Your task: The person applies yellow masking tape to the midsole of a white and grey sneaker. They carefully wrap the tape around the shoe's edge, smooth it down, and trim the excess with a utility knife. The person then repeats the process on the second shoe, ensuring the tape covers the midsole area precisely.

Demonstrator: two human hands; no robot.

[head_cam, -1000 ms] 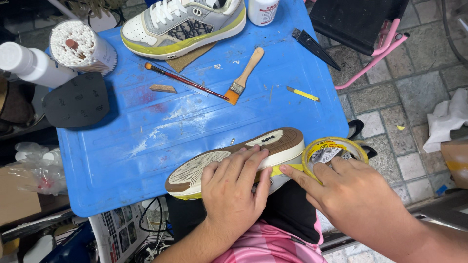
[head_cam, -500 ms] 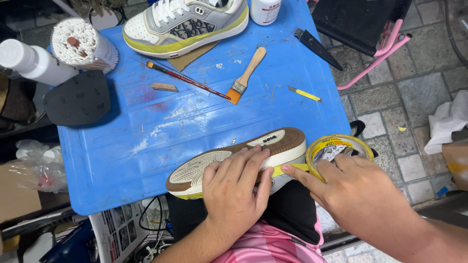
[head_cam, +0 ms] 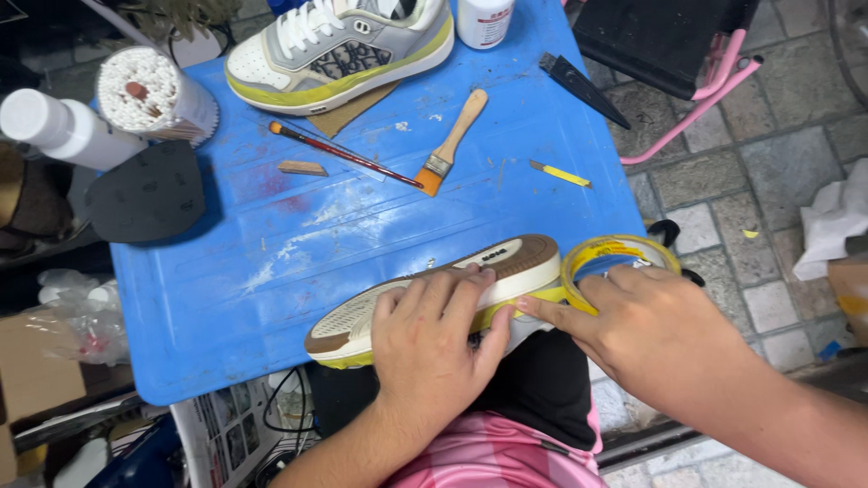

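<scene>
Already, yellow tape (head_cam: 529, 296) runs along the sole edge of the upturned sneaker (head_cam: 434, 294) at lower centre, resting at the near edge of the blue worktop (head_cam: 362, 226). By my judgement the heel end is covered and the rest is left. The left hand (head_cam: 432, 348) lies flat, fingers spread, pressing the sole. The right hand (head_cam: 646, 334) closes on the tape roll (head_cam: 619, 262), forefinger on the strip. At upper left, a round tub (head_cam: 155, 95) stands packed with white sticks, beside a capped white bottle (head_cam: 59, 126).
</scene>
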